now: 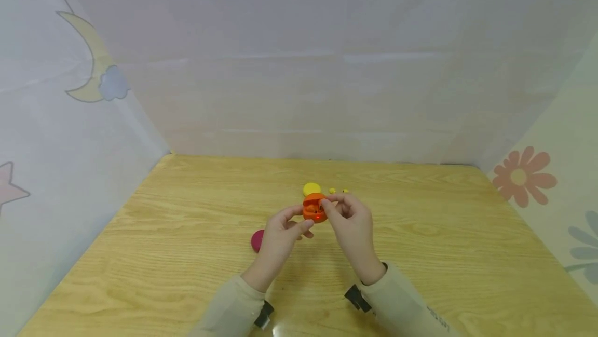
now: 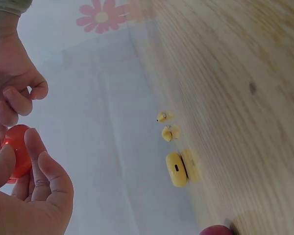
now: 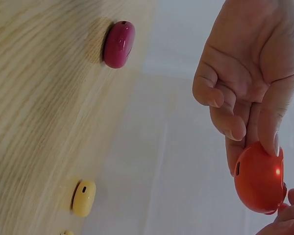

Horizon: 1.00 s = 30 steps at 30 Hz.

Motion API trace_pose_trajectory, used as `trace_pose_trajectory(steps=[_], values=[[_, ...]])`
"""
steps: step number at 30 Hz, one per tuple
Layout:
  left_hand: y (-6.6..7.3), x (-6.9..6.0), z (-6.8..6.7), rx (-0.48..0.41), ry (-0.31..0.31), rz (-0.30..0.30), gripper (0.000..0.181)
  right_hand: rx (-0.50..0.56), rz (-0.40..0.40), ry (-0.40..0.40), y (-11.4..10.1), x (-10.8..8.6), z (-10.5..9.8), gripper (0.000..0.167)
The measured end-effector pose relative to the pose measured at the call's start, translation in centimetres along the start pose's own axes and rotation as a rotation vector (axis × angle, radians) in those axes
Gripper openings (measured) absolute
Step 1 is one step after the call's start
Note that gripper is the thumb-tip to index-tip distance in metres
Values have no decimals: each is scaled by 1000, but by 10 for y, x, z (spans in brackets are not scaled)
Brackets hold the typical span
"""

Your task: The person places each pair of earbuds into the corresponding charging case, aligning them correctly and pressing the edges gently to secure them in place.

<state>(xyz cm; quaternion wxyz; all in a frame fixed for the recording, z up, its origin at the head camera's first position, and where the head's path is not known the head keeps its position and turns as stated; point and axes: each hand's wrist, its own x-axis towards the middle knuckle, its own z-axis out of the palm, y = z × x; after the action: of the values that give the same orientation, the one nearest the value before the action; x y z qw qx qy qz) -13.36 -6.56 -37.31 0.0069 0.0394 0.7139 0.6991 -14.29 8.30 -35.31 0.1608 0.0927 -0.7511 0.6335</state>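
An orange earbud charging case is held up over the table with its lid raised and a small red light glowing on its front. My left hand grips it from the left between thumb and fingers. At the case's open right side, my right hand pinches a small orange earbud with thumb and forefinger; the fingers mostly hide it. The right wrist view shows the case from its underside, port visible, with the left hand above it and right fingertips at its mouth.
Behind the hands lie a closed yellow case and two yellow earbuds beside it. A dark pink case lies left of my left hand, partly covered by it. Pale printed curtains enclose the wooden table.
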Motion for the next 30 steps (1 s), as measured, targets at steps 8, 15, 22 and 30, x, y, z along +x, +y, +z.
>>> trace_pose_trajectory(steps=[8, 15, 22, 30], values=[[0, 0, 0, 6, -1, 6, 34, -57, -52, -16, 1, 1, -2, 12], [0, 1, 0, 14, 7, -12, 35, -145, -104, -16, 3, -1, -4, 9], [-1, 2, 0, 17, -5, -2, 35, -117, -136, 20, 6, 3, -5, 10], [-1, 0, 0, 6, -23, 17, 35, -138, -17, -70, 7, 10, -10, 23]])
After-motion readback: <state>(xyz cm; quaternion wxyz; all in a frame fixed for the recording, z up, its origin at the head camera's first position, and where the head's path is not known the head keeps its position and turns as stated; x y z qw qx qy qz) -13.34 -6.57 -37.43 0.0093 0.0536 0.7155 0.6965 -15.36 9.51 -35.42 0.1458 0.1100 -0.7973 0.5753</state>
